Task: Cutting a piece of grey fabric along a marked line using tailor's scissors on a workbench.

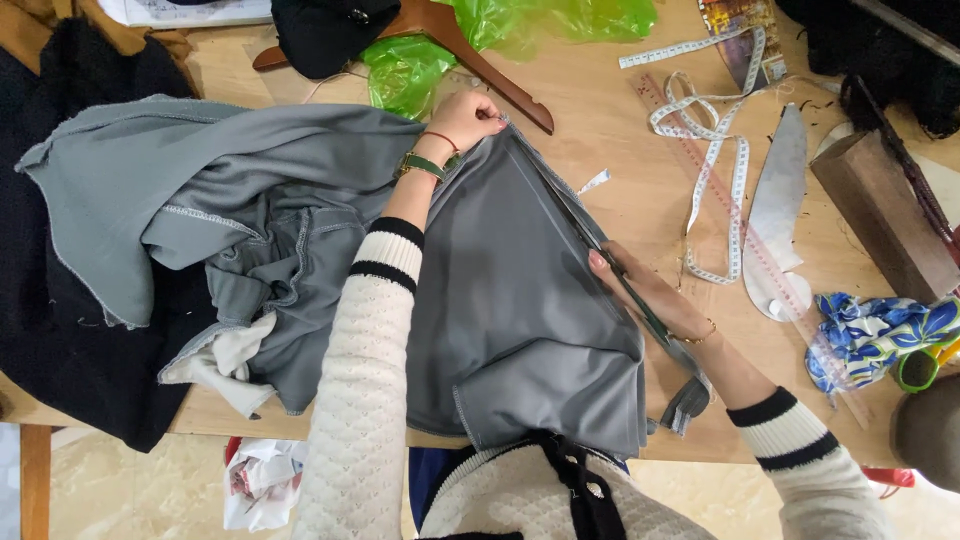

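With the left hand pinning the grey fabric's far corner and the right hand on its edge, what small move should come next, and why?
Probably slide the right hand a little further along the folded edge of the grey woven fabric toward the left hand. The left hand pins the far corner and the edge lies taut between them; the dark slim tool under the right hand points along it.

A grey garment (pixel 500 300) lies spread over the front edge of the wooden tabletop (pixel 620 130), its smooth panel flat in the middle and its left part bunched in loose folds with pale stitching along the hems. One straight seamed edge runs diagonally from upper middle to lower right. Along that edge lies a pair of scissors (pixel 640 305), blades pointing up the seam, dark handles near the tabletop's front edge.
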